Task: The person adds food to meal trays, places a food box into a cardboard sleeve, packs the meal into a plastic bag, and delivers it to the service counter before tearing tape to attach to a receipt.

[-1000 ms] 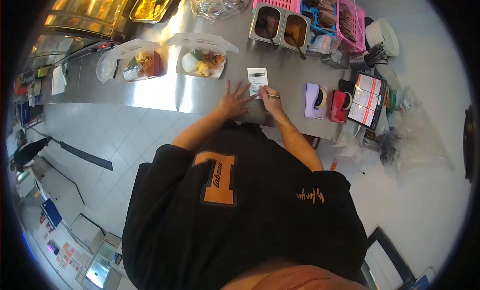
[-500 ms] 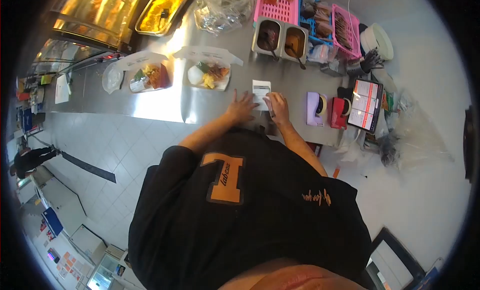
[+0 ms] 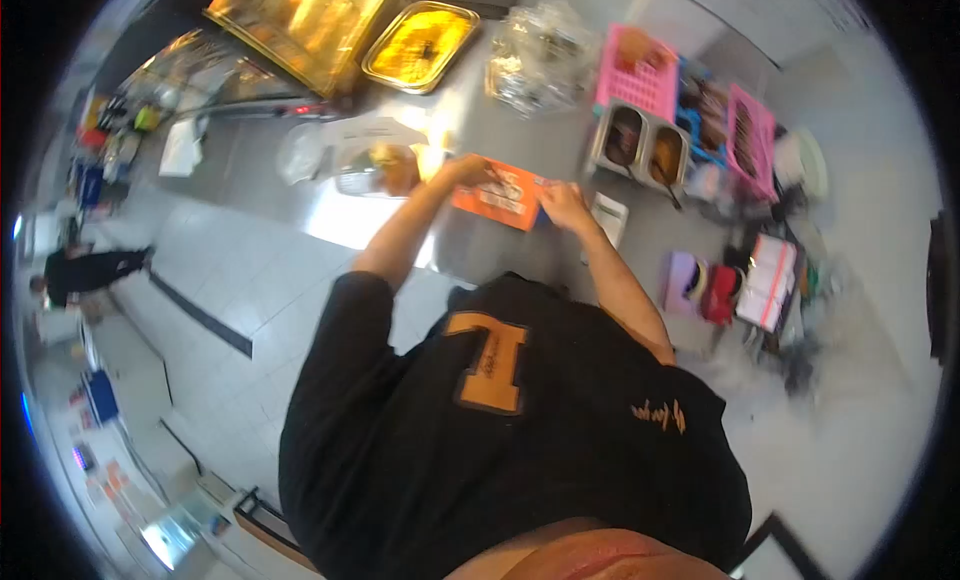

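An orange printed food box [image 3: 497,196] with its lid down sits on the steel counter in front of me. My left hand [image 3: 468,170] is at the upper left of the lid, fingers curled over its edge. At the right corner, my right hand [image 3: 565,206] grips the same box with closed fingers. Just right of that hand lies a white paper slip [image 3: 609,218]. To the left of my left forearm stands an open food box [image 3: 378,173] with food in it, partly blurred. A clear plastic tub [image 3: 301,155] is beside that one.
Behind are a metal tray of yellow food [image 3: 420,46], a plastic bag [image 3: 540,60], sauce pans with ladles [image 3: 640,150] and pink baskets [image 3: 750,145]. Tape dispensers [image 3: 687,283] and a tablet [image 3: 768,282] stand right. Another person [image 3: 95,270] is far left.
Both hands have left the paper slip and moved left to the nearer food box. Its lid has come down, showing orange print. My view has shifted, so the counter appears farther right.
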Demonstrator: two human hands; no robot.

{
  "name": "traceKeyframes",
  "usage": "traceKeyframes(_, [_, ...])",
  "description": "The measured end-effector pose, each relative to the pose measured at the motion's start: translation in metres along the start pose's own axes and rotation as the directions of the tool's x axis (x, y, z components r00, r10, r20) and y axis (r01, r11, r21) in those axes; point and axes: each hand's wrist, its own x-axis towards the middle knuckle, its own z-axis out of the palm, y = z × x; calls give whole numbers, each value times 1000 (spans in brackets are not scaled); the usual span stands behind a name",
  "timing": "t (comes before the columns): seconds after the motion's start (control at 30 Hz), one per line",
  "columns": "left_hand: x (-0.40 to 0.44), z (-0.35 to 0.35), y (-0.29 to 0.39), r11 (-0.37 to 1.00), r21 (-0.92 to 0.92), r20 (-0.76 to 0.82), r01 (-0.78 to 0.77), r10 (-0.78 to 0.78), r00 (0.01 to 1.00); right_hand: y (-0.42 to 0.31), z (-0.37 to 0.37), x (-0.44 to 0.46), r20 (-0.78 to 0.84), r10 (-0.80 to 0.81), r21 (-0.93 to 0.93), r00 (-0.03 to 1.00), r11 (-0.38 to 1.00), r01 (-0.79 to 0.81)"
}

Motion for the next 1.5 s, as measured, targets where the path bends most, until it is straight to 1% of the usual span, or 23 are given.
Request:
traceKeyframes(0.03, [-18, 25, -1, 992, -7, -235, 122, -120, 965, -11, -1, -2, 129, -47, -50, 991, 997, 54])
traceKeyframes(0.07, [-30, 53, -2, 981, -22, -441, 192, -182, 879, -11, 20, -4, -49, -63, -51, 997, 997, 61])
traceKeyframes(0.1, [-4, 93, -44, 922, 328, -667, 206, 71, 742, -14, 35, -9, -261, -92, 26, 961, 994, 102])
traceKeyframes(0.13, [-18, 109, -38, 957, 194, -814, 216, 34, 580, -17, 46, -10, -380, -117, 124, 918, 977, 176])
traceKeyframes(0.17, [-53, 104, -14, 986, -10, -806, 169, -108, 582, -7, 62, -9, -326, 45, 169, 944, 986, 11])
traceKeyframes(0.2, [-56, 115, -14, 980, -102, -791, 173, -185, 583, -9, 76, -16, -450, 106, 307, 887, 951, 41])
traceKeyframes(0.27, [-26, 152, -38, 923, -386, -725, 5, -306, 617, 5, 105, -7, -356, 164, 748, 920, 640, 175])
traceKeyframes(0.3, [-47, 138, -18, 882, -467, -637, 67, -388, 666, 17, 121, 1, -373, 152, 781, 915, 584, 222])
traceKeyframes(0.43, [-23, 183, -59, 626, -693, -652, -357, -333, 681, 14, 99, -15, -152, 222, 922, 963, 383, 57])
traceKeyframes(0.53, [-49, 182, -50, 412, -739, -657, -533, -265, 705, 40, 96, 0, -82, 166, 932, 983, 363, 17])
traceKeyframes(0.63, [-87, 199, -39, 785, -544, -729, -296, -267, 630, 60, 77, 0, -126, 76, 832, 989, 550, 63])
traceKeyframes(0.77, [-129, 191, -8, 603, -729, -614, -324, -366, 699, 64, 60, -15, 136, 118, 940, 984, 297, -166])
traceKeyframes(0.9, [-130, 184, 1, 550, -805, -506, -223, -438, 743, 57, 51, -34, 192, 167, 891, 967, 384, -244])
traceKeyframes(0.93, [-126, 184, -4, 559, -809, -469, -179, -433, 770, 41, 41, -42, 244, 168, 910, 955, 302, -285])
traceKeyframes(1.03, [-112, 191, -18, 582, -805, -415, -116, -413, 811, 74, 75, -32, 21, 253, 897, 967, 423, -130])
traceKeyframes(1.07, [-110, 195, -21, 630, -768, -444, -116, -393, 805, 88, 90, -26, 29, 217, 939, 976, 329, -101])
traceKeyframes(1.23, [-87, 231, -48, 742, -617, -578, -263, -200, 791, 50, 78, -50, -49, 257, 841, 965, 532, -99])
traceKeyframes(1.3, [-81, 230, -64, 698, -684, -449, -212, -173, 876, 61, 92, -48, -79, 235, 855, 969, 515, -55])
traceKeyframes(1.33, [-78, 224, -75, 669, -705, -406, -235, -110, 907, 80, 96, -37, 36, 295, 823, 955, 533, -196])
traceKeyframes(1.37, [-73, 223, -86, 634, -731, -361, -252, -46, 932, 81, 92, -39, -76, 249, 721, 965, 682, -120])
traceKeyframes(1.4, [-60, 219, -96, 896, -436, -458, -86, -139, 878, 75, 84, -39, -175, 186, 590, 967, 806, -49])
traceKeyframes(1.43, [-69, 202, -85, 955, -283, -496, -88, -68, 866, 65, 73, -41, -259, 109, 435, 960, 900, 15])
traceKeyframes(1.5, [-113, 142, -24, 995, 40, -541, -87, 95, 836, 5, 24, -68, -144, -177, 92, 974, 977, 191])
